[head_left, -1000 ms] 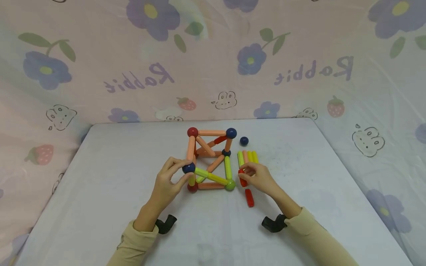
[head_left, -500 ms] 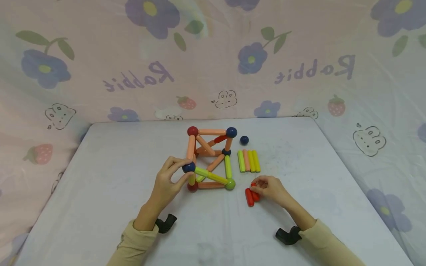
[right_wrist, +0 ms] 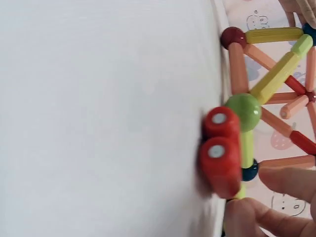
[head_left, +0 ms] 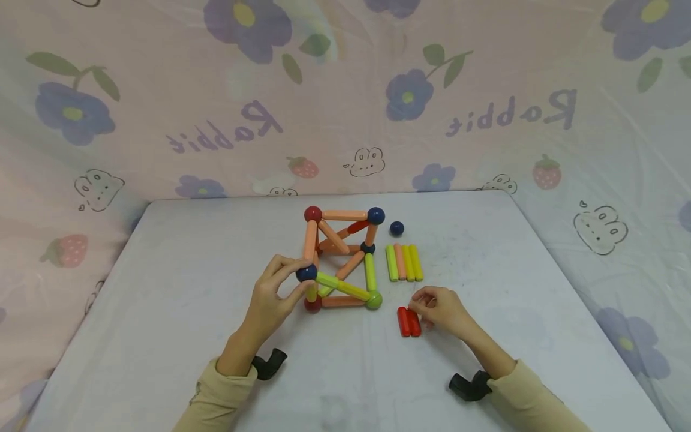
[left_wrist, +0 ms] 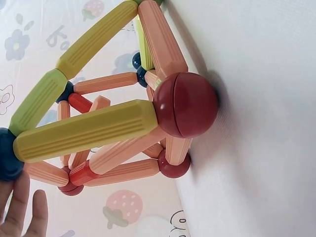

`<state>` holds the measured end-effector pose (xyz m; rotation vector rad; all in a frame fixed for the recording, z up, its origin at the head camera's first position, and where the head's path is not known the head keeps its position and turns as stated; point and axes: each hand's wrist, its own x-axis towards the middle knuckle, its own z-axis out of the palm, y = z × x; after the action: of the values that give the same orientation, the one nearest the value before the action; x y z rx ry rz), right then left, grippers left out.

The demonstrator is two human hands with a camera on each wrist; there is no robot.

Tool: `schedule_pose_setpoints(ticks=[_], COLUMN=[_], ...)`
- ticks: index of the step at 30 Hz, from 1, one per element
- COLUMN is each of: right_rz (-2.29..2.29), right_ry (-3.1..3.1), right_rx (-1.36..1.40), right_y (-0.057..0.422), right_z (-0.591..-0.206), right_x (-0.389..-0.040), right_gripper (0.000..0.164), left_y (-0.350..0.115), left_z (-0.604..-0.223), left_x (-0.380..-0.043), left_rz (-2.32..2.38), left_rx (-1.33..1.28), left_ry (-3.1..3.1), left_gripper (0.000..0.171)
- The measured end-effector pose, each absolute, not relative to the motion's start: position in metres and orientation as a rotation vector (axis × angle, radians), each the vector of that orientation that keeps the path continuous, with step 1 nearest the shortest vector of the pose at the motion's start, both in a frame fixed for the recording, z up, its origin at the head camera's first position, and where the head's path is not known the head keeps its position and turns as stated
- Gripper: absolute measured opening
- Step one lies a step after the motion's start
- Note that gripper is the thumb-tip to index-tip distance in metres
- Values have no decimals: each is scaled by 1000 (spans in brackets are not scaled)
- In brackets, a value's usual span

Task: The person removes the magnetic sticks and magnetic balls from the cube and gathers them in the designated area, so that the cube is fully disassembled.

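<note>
A frame of magnetic rods and balls (head_left: 344,301) stands on the table. My left hand (head_left: 276,294) pinches the dark blue ball (head_left: 306,272) at its near upper left corner between thumb and fingers. Green and yellow rods run from that ball down to a green ball (head_left: 373,299). Two short red rods (head_left: 403,322) lie side by side to the right of the frame. My right hand (head_left: 441,311) is at the right one's far end, its thumb and finger spread apart in the right wrist view. Whether a fingertip still touches that rod, I cannot tell.
Several rods (head_left: 404,263), green, orange and yellow, lie in a row right of the frame. A loose dark blue ball (head_left: 396,228) sits behind them. The white table (head_left: 189,252) meets a patterned cloth (head_left: 345,120) at the back and sides.
My right hand has carried one red rod toward me, laid it against the other red rod, and parted its fingers. The left hand stays on the blue ball.
</note>
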<state>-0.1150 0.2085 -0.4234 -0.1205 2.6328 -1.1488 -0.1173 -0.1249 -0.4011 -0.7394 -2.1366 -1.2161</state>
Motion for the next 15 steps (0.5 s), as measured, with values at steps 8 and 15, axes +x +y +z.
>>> schedule_pose_setpoints(ticks=[8, 15], right_rz=[-1202, -1204], right_ry=[2694, 2901], right_rx=[-369, -639], right_y=[186, 136], right_z=[-408, -386], right_x=[-129, -145], right_gripper=[23, 22], left_y=[-126, -125], left_z=[-401, -402], left_x=[-117, -117], left_rz=[-1210, -1232], left_rx=[-739, -742], left_ry=[-2126, -2126], left_gripper=[45, 48])
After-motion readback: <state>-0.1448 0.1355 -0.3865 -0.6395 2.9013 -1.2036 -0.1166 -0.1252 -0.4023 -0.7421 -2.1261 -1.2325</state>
